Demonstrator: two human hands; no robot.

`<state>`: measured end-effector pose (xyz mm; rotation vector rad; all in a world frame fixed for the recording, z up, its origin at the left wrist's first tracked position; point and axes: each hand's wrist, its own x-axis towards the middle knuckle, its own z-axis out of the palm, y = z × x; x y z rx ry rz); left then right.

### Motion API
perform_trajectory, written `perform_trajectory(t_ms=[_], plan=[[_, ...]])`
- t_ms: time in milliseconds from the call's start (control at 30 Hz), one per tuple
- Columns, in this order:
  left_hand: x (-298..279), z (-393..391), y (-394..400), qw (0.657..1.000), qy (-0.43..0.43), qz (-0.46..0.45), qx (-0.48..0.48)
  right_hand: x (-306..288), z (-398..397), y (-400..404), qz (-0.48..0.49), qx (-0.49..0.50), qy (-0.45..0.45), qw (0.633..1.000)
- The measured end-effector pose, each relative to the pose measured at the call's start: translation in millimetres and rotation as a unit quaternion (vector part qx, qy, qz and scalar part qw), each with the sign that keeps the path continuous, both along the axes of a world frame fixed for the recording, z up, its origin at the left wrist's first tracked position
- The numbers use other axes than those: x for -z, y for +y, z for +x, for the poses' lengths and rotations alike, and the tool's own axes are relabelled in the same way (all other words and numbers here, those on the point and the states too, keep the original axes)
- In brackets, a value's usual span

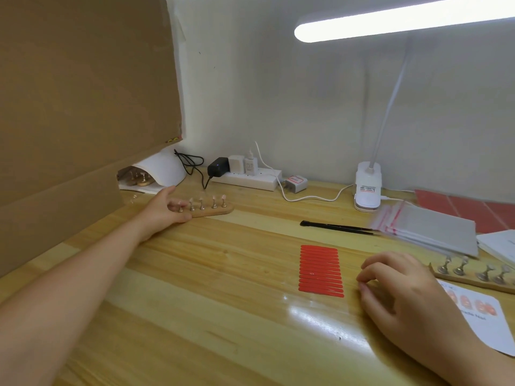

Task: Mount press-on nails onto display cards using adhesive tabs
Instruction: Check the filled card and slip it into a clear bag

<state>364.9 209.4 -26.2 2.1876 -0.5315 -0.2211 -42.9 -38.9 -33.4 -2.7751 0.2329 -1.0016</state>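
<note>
The press-on nails [207, 201] stand on small metal pegs in a wooden holder [211, 211] at the far left of the surface [223, 316]. The left hand [167, 207] reaches out to this holder; its fingers curl around the near left end, and I judge that it grips the holder to pull it closer, though the exact contact is partly hidden. The right hand [395, 285] rests on the near right side with fingers loosely bent and holds nothing. It lies partly over a white display card [485, 324] that already carries some orange nails [473, 303], probably to keep the card in place.

Just to the left of the right hand lies a red sheet of adhesive tabs [320, 270], near enough for easy reach. A second wooden holder [473, 280] with bare pegs lies to the right, touching the card, so its nails seem already mounted. Black tweezers [340, 227] lie beyond the tabs, beside a pile of clear bags [429, 229]. A clip lamp [367, 188] stands at the far edge and lights the work.
</note>
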Motion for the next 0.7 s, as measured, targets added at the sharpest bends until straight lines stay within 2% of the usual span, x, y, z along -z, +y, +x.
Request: perform_trajectory(t_ms=[133, 233, 367, 433, 500, 567, 700], plan=[[1.1, -10.8, 5.6, 1.000, -0.018, 0.008, 0.011, -3.4, -1.8, 2.0, -0.006, 0.011, -0.026, 1.000], [4.5, -18.9, 3.1, 0.999, -0.051, 0.005, -0.006, -19.2, -8.8, 3.5, -0.023, 0.029, -0.121, 0.992], [3.3, -29.9, -0.7, 0.998, -0.058, 0.002, -0.030, -51.1, -21.1, -2.9, 0.059, 0.053, -0.160, 0.984], [-0.8, -40.4, -3.3, 0.998, -0.057, -0.017, -0.032, -58.6, -28.2, -14.7, 0.136, 0.070, -0.102, 0.983], [-8.5, -56.3, -10.5, 0.996, -0.066, -0.043, -0.033, -59.4, -37.7, -30.1, 0.185, 0.090, 0.012, 0.979], [-19.6, -75.6, -23.0, 0.995, -0.074, -0.065, -0.009, -53.1, -52.4, -42.8, 0.163, 0.112, 0.096, 0.976], [-43.2, -124.4, -60.9, 0.991, -0.069, -0.079, 0.085, -34.4, -84.1, -53.3, 0.085, 0.127, 0.135, 0.979]])
